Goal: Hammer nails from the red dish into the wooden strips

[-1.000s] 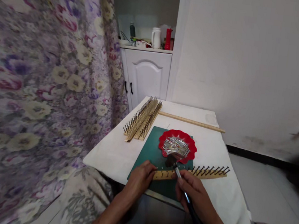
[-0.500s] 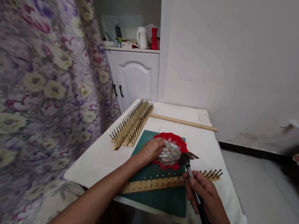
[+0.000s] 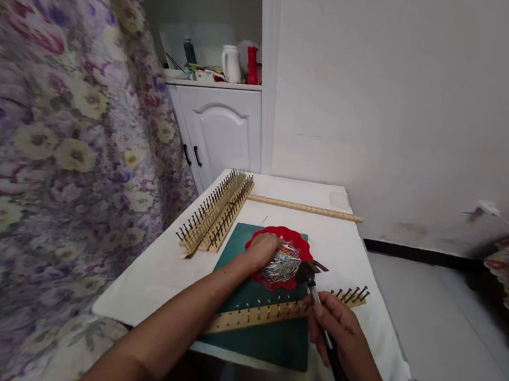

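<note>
1. Right-hand grip first: the right hand (image 3: 335,321) is wrapped firmly around the hammer (image 3: 330,346), its head tilted up beside the dish.
2. On the other side, the left hand (image 3: 264,250) reaches over the rim of the red dish (image 3: 293,235), fingertips at the loose nails (image 3: 282,267). Whether its grip has closed on any nail cannot be made out.
3. Work on the wooden strip (image 3: 274,314) looks partly done. Nails stand along its middle and its right end, while dark, unfilled holes show at the left end. That left portion appears to be what remains on this piece; the stretch behind the right hand is hidden.
4. Farther back on the bench (image 3: 153,295), the nail-studded strips (image 3: 214,216) lie side by side at the left and look complete. A long bare strip (image 3: 305,208) lies crosswise near the far edge, with no standing nails visible.
5. As for looks, the worked strip is narrow, flat and pale yellowish. It lies slantwise across the green mat (image 3: 272,344), its right end reaching past the mat. Mid-strip nails have pale, shiny tops; those at the right end are dark and lean outward.
</note>
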{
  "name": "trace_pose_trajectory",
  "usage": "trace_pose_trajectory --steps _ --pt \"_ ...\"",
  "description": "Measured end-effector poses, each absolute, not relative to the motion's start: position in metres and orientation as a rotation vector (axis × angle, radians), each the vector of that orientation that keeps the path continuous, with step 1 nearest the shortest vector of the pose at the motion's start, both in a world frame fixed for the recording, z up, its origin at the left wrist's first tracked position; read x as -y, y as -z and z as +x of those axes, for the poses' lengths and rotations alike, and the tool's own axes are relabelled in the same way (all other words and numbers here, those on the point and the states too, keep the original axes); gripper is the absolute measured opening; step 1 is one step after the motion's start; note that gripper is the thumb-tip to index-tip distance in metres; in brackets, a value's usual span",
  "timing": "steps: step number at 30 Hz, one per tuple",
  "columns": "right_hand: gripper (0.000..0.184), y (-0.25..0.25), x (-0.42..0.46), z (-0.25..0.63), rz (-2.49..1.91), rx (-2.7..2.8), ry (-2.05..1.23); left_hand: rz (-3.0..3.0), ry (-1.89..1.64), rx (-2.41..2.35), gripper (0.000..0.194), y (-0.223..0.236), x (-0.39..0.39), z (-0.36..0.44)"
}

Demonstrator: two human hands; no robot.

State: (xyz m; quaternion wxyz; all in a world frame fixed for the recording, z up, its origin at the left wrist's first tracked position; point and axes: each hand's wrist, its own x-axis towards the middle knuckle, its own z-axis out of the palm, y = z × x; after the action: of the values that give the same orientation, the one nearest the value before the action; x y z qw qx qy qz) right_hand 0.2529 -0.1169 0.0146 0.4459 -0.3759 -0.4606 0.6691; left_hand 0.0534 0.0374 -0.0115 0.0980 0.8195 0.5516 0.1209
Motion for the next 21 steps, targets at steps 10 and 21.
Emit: trace_pose_trajectory --steps 10,21 --pt "0.024 -0.004 0.122 0.239 -0.901 1.157 -1.602 2.374 -0.455 -1.673 0.015 -0.006 -0.004 0.028" --pt "0.033 -0.003 0.149 0.19 -0.98 1.078 -1.332 2.198 -1.004 -1.248 0.019 -0.035 0.118 0.002"
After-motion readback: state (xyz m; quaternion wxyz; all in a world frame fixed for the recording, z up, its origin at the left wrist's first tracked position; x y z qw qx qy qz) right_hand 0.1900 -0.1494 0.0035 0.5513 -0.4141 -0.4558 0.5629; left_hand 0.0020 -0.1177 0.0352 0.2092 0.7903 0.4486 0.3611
